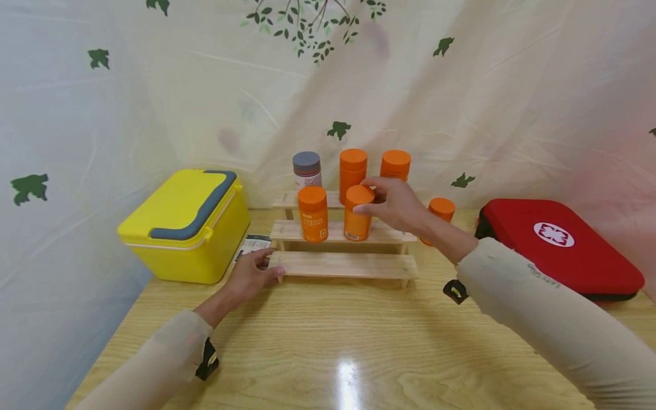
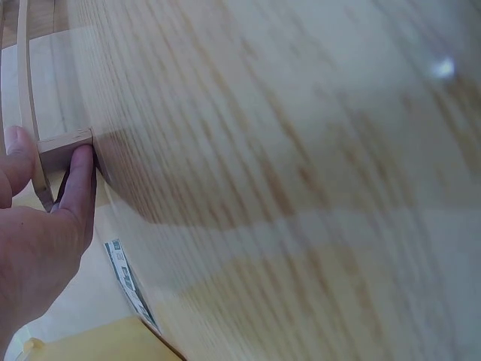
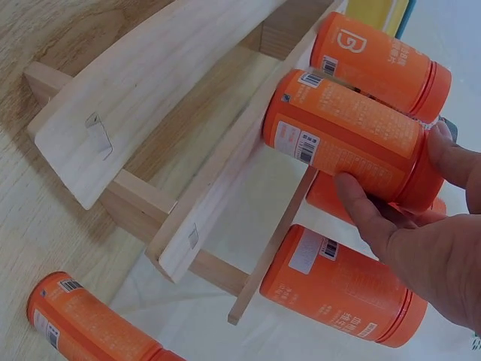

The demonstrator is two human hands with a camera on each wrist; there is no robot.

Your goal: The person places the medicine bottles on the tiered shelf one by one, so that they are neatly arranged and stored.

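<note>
On the middle step of a three-step wooden rack (image 1: 343, 265), my right hand (image 1: 397, 200) grips an orange bottle (image 1: 357, 219) near its lid, thumb on one side and fingers on the other. Another orange bottle (image 1: 313, 216) stands just left of it. Behind, the top step bears a grey-lidded bottle (image 1: 307, 166) and two orange ones, the right one (image 1: 396, 162) partly hidden by my hand. My left hand (image 1: 251, 277) holds the left end of the lowest step, with the thumb on top and fingers (image 2: 81, 180) beneath against the rack's leg.
To the left sits a yellow cooler box (image 1: 184, 222) with a printed card (image 1: 253, 245) beside it. Right of the rack, an orange bottle (image 1: 442, 209) stands on the table, partly behind my right forearm. A red first-aid case (image 1: 558, 245) lies farther right. A patterned curtain hangs behind.
</note>
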